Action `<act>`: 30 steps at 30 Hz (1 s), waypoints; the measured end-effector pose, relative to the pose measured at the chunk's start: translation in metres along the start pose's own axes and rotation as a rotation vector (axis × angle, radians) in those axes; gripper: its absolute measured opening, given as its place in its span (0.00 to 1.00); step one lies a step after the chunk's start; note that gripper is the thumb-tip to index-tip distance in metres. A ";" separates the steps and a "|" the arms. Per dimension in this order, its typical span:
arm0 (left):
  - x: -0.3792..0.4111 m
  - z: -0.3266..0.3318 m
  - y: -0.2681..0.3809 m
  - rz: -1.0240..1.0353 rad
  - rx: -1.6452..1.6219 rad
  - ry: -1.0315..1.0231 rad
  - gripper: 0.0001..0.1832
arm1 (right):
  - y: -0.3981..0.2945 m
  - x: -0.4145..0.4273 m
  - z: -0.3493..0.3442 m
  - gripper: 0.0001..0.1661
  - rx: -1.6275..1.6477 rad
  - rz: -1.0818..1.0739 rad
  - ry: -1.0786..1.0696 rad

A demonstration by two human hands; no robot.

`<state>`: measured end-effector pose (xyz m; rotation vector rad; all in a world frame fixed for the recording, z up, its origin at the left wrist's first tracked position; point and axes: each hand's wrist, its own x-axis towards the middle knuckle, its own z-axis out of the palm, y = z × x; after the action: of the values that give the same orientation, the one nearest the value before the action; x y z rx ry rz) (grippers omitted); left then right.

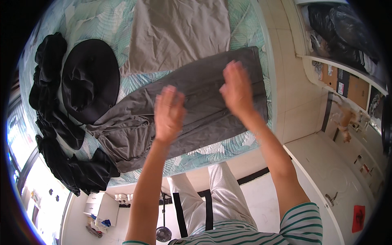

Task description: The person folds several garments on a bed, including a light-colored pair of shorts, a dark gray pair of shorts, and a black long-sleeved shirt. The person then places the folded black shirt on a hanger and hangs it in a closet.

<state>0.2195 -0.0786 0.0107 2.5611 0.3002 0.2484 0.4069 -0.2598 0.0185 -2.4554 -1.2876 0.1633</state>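
Observation:
A dark grey cloth garment (202,101) lies spread across a bed with a quilted teal leaf-pattern cover (214,150). Its right part is fairly flat, while the left end is creased and bunched. My left hand (170,113), blurred, is over the garment's middle with its fingers stretched forward. Over the right part is my right hand (237,88), also blurred, its fingers slightly bent and the thumb apart. Neither hand holds anything; whether they touch the cloth cannot be told. Beyond lies a lighter grey-beige cloth item (180,33), its far end cut off by the view.
A black wide-brimmed hat (92,79) and bunched black clothing (49,113) lie on the bed's left. A white door (318,171) and shelves with cardboard boxes (352,87) and black bags (346,27) are at the right. Below left are a small white drawer unit (101,205) and a fan (163,234).

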 end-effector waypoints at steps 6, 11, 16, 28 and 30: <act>-0.048 0.025 0.006 0.187 0.115 -0.522 0.29 | 0.022 -0.056 0.013 0.35 0.055 -0.192 -0.398; -0.045 0.035 -0.006 0.158 0.170 -0.338 0.26 | 0.103 -0.077 -0.011 0.34 -0.325 0.200 -0.075; -0.069 0.048 0.060 0.050 0.004 -0.200 0.26 | 0.011 -0.089 0.001 0.32 -0.029 0.093 -0.009; -0.273 -0.021 0.065 -0.672 -0.178 -0.216 0.18 | 0.051 -0.181 -0.030 0.33 -0.331 0.459 -0.027; -0.286 -0.010 0.032 -1.288 -0.594 0.244 0.16 | 0.005 -0.162 -0.022 0.29 -0.176 0.273 -0.039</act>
<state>-0.0519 -0.1754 0.0040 1.3643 1.5684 0.1100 0.3230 -0.3998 0.0265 -2.7861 -1.0138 0.1740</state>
